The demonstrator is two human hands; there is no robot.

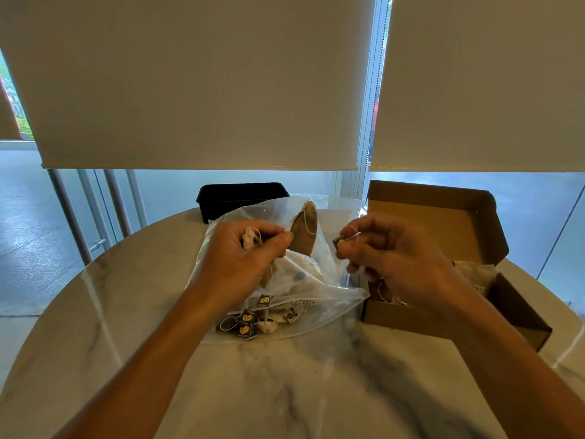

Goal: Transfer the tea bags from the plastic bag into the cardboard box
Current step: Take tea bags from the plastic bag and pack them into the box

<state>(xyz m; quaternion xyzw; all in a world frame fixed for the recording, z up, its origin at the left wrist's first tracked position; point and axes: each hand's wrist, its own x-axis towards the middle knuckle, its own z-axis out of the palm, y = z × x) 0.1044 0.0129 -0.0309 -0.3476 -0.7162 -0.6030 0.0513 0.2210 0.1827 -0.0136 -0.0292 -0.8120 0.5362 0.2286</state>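
Observation:
A clear plastic bag (319, 280) lies mid-table with several tea bags and black tags (247, 323) inside. My left hand (243, 264) is raised over it, pinching a brown tea bag (305, 231) and its string, with a crumpled bit in the palm. My right hand (395, 258) pinches a small black tag (339, 241) on a string, above the left edge of the open cardboard box (443, 223). Some tea bags (474, 272) lie inside the box, partly hidden by my right hand.
A black rectangular tray (240, 198) stands behind the plastic bag at the far edge of the round marble table (285, 375). Roller blinds and glass panels rise just beyond the table. The box lid stands open at the back right.

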